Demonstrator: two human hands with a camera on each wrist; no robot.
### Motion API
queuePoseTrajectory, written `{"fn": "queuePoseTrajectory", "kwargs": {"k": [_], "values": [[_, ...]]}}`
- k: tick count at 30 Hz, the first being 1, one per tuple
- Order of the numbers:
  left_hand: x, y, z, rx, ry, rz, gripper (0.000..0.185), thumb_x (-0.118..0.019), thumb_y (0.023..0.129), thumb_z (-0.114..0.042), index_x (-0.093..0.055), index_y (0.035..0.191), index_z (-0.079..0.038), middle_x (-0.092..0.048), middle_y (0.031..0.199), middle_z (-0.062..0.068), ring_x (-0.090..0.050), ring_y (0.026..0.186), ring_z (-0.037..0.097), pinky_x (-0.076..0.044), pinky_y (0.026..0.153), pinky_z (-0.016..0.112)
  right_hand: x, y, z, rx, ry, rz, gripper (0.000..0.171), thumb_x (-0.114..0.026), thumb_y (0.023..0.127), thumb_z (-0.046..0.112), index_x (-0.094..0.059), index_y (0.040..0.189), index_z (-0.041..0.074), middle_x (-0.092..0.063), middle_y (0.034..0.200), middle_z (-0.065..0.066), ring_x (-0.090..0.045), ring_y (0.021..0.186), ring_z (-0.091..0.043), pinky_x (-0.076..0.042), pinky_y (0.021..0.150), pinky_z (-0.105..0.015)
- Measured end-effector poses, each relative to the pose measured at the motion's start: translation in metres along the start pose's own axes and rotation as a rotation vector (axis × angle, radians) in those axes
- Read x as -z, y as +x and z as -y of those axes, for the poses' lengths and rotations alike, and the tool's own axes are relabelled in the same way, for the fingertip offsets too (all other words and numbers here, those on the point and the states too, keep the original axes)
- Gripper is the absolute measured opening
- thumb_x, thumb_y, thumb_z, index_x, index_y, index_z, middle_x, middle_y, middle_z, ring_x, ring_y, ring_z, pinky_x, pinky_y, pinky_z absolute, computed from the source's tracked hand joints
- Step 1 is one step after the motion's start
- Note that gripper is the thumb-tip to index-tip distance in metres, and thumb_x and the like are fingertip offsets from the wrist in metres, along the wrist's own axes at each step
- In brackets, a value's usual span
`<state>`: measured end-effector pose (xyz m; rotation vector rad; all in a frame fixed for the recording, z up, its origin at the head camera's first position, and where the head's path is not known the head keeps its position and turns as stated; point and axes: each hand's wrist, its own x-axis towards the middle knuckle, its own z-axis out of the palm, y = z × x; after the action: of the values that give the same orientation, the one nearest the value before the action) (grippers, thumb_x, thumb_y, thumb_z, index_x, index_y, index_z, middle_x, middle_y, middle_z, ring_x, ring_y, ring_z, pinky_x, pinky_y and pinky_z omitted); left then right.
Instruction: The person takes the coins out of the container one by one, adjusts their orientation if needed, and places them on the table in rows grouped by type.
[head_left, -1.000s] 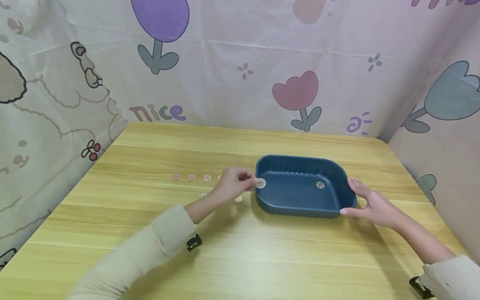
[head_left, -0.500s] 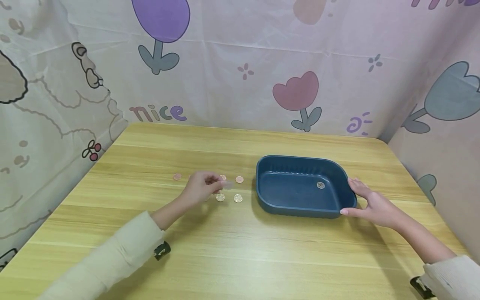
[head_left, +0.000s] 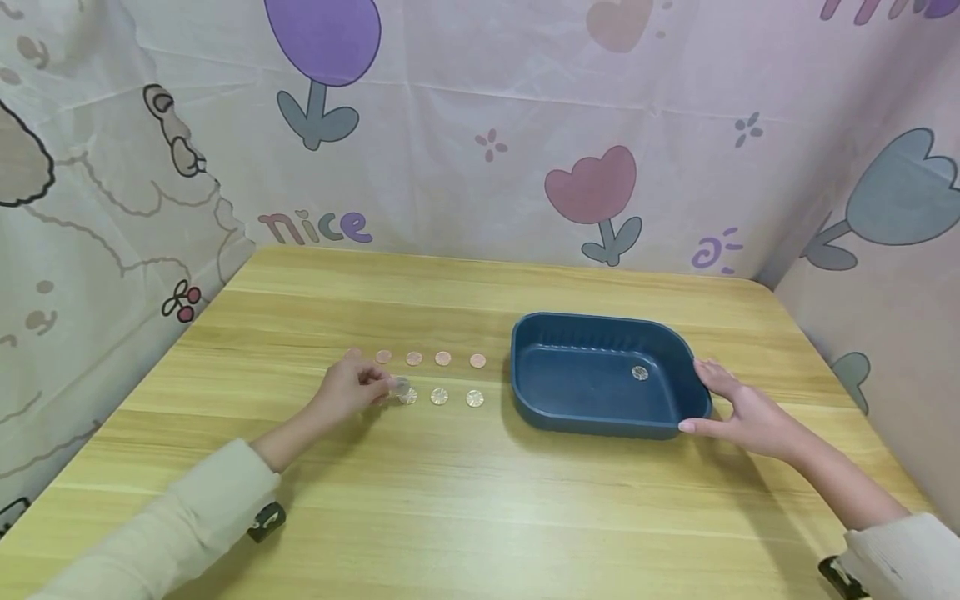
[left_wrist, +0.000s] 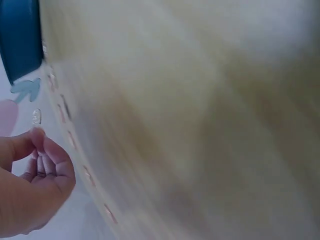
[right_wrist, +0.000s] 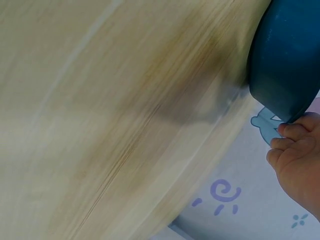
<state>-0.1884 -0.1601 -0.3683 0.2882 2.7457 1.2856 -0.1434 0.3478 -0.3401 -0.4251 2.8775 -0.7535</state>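
My left hand (head_left: 351, 388) is over the left part of the coin rows, pinching a silvery coin (head_left: 402, 386) between thumb and fingertips. In the left wrist view the coin (left_wrist: 36, 117) sticks out beyond the fingertips. Just under it lies a pale gold coin (head_left: 408, 397), partly overlapped, with two more to its right. Behind runs a row of several copper-coloured coins (head_left: 414, 358), the leftmost mostly hidden by the hand. My right hand (head_left: 742, 412) grips the right end of a dark blue plastic basin (head_left: 600, 423), thumb in front. One coin (head_left: 639, 373) lies inside.
The wood-grain table (head_left: 480, 517) reaches back to a wall hung with a flower-printed cloth (head_left: 450, 167). More printed cloth borders the left and right sides. A dark wrist strap (head_left: 267, 522) shows at the left sleeve, and another at the right.
My left hand has moved left from the basin's left rim to the left part of the coin rows, still pinching a coin. My right hand and the basin have stayed put.
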Motion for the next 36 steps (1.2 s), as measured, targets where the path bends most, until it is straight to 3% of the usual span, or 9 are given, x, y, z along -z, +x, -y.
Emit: {"fn": "queuePoseTrajectory", "kwargs": {"k": [5, 10, 14, 19, 25, 29, 33, 36], "values": [[0.009, 0.000, 0.010, 0.101, 0.043, 0.044, 0.016, -0.058, 0.089, -0.006, -0.063, 0.079, 0.005, -0.065, 0.070, 0.011, -0.056, 0.059, 0.011, -0.044, 0.050, 0.016, 0.000, -0.001, -0.001, 0.005, -0.003, -0.004, 0.096, -0.073, 0.078, 0.034, -0.017, 0.143, -0.009, -0.016, 0.146, -0.037, -0.010, 0.136, -0.052, -0.020, 0.098, -0.069], [0.015, 0.001, 0.014, 0.137, 0.118, 0.107, 0.022, -0.057, 0.088, -0.005, -0.061, 0.068, 0.003, -0.065, 0.067, 0.008, -0.057, 0.056, 0.009, -0.049, 0.055, 0.020, 0.000, 0.000, -0.001, 0.006, -0.003, 0.001, 0.096, -0.073, 0.078, 0.034, -0.017, 0.143, -0.009, -0.015, 0.146, -0.037, -0.010, 0.136, -0.052, -0.020, 0.098, -0.069], [0.017, 0.002, 0.010, 0.136, 0.170, 0.123, 0.025, -0.059, 0.087, -0.006, -0.060, 0.064, 0.002, -0.066, 0.068, 0.010, -0.057, 0.054, 0.010, -0.047, 0.054, 0.020, 0.000, 0.000, -0.001, 0.006, -0.003, 0.001, 0.096, -0.073, 0.078, 0.034, -0.017, 0.143, -0.009, -0.015, 0.146, -0.037, -0.010, 0.136, -0.052, -0.020, 0.098, -0.069], [0.018, 0.003, 0.008, 0.075, 0.256, 0.120, 0.028, -0.064, 0.084, -0.007, -0.061, 0.058, 0.002, -0.067, 0.065, 0.013, -0.054, 0.046, 0.009, -0.039, 0.045, 0.015, 0.000, 0.000, -0.001, 0.008, -0.007, -0.004, 0.096, -0.073, 0.078, 0.034, -0.017, 0.143, -0.009, -0.016, 0.146, -0.037, -0.011, 0.135, -0.052, -0.020, 0.098, -0.069], [0.020, 0.006, 0.015, 0.012, 0.271, 0.100, 0.034, -0.065, 0.083, -0.008, -0.056, 0.050, -0.007, -0.057, 0.047, 0.000, -0.039, 0.038, 0.002, -0.028, 0.040, 0.013, -0.001, -0.001, -0.001, 0.007, -0.002, -0.004, 0.096, -0.073, 0.078, 0.034, -0.017, 0.143, -0.009, -0.015, 0.146, -0.036, -0.010, 0.136, -0.052, -0.020, 0.098, -0.069], [0.022, 0.006, 0.001, 0.009, 0.249, 0.070, 0.033, -0.059, 0.087, -0.006, -0.051, 0.055, -0.005, -0.053, 0.049, 0.002, -0.036, 0.042, 0.004, -0.029, 0.041, 0.013, -0.001, -0.001, -0.002, 0.005, -0.004, -0.002, 0.096, -0.073, 0.078, 0.034, -0.017, 0.143, -0.009, -0.015, 0.146, -0.037, -0.010, 0.135, -0.052, -0.021, 0.098, -0.069], [0.020, 0.010, -0.019, 0.010, 0.191, 0.011, 0.022, -0.057, 0.091, -0.010, -0.059, 0.075, 0.005, -0.061, 0.063, 0.012, -0.051, 0.051, 0.012, -0.040, 0.046, 0.016, 0.000, -0.001, -0.001, 0.004, -0.008, 0.002, 0.096, -0.073, 0.078, 0.034, -0.016, 0.143, -0.008, -0.015, 0.146, -0.037, -0.010, 0.135, -0.052, -0.022, 0.097, -0.069], [0.009, 0.017, -0.033, 0.040, 0.096, -0.036, 0.019, -0.059, 0.090, -0.012, -0.063, 0.086, 0.006, -0.065, 0.075, 0.018, -0.060, 0.062, 0.023, -0.046, 0.052, 0.020, 0.001, 0.000, -0.002, 0.003, -0.012, 0.004, 0.097, -0.073, 0.078, 0.034, -0.016, 0.144, -0.008, -0.015, 0.146, -0.036, -0.010, 0.136, -0.052, -0.022, 0.097, -0.069]]}}
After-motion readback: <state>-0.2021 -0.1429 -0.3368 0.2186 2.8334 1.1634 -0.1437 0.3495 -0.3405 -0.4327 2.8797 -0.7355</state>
